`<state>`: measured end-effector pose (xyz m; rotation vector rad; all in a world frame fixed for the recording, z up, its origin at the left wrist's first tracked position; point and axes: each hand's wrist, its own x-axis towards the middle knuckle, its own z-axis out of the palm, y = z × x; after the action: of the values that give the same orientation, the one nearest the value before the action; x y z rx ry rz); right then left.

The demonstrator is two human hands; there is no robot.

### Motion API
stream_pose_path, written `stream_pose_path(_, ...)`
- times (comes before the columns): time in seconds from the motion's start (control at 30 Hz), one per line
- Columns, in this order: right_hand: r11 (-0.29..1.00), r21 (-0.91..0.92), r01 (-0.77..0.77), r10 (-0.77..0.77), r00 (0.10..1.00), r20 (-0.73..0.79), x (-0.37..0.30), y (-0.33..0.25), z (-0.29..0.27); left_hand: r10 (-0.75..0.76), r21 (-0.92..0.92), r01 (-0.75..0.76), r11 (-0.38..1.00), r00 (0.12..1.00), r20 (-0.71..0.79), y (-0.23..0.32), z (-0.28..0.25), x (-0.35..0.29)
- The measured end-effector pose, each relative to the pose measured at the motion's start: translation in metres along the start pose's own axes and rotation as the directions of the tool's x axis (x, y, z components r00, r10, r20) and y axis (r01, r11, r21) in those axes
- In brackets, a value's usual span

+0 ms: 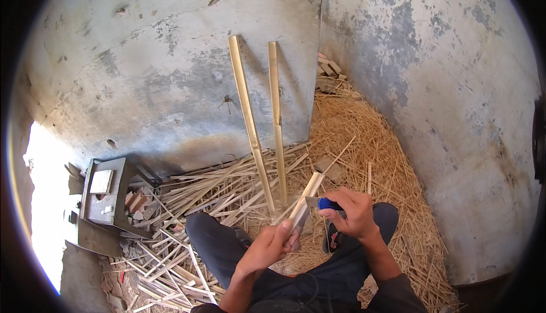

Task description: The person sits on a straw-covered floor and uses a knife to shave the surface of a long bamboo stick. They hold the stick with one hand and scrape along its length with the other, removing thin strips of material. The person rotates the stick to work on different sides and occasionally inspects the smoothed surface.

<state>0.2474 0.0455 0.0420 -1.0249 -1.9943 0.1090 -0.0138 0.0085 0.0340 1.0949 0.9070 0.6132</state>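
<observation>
My left hand [268, 248] is closed around the lower end of a split bamboo piece [309, 190], which slants up and away to the right over my lap. My right hand [356, 215] grips a knife [328, 204] with a blue handle; its short grey blade lies against the bamboo's right side. From the bamboo's far end a thin sliver [341, 155] sticks out, though I cannot tell if it is attached. A grey, flat shape just below the bamboo, by my left fingers, is too unclear to name.
Two long bamboo strips [245, 97] lean on the grey wall [170, 85] ahead. Cut strips [219, 182] lie heaped at left, fine shavings [364, 125] at right. A grey metal frame [108, 190] stands at far left beside broken bricks [136, 202]. My bent knees flank the work.
</observation>
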Motion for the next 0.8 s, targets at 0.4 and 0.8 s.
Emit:
stream_pose_path(0.4, 0.988, -0.129, 0.08, -0.085, 0.996, -0.038, 0.004, -0.001, 0.011, 0.309, 0.469, -0.198, 0.861, 0.935, -0.173, 0.012, 0.021, -0.002)
stream_pose_path(0.8, 0.858, -0.135, -0.496, 0.374, 0.782, -0.498, 0.026, 0.078, -0.027, 0.215, 0.364, -0.163, 0.917, 0.971, -0.106, -0.021, 0.023, -0.028)
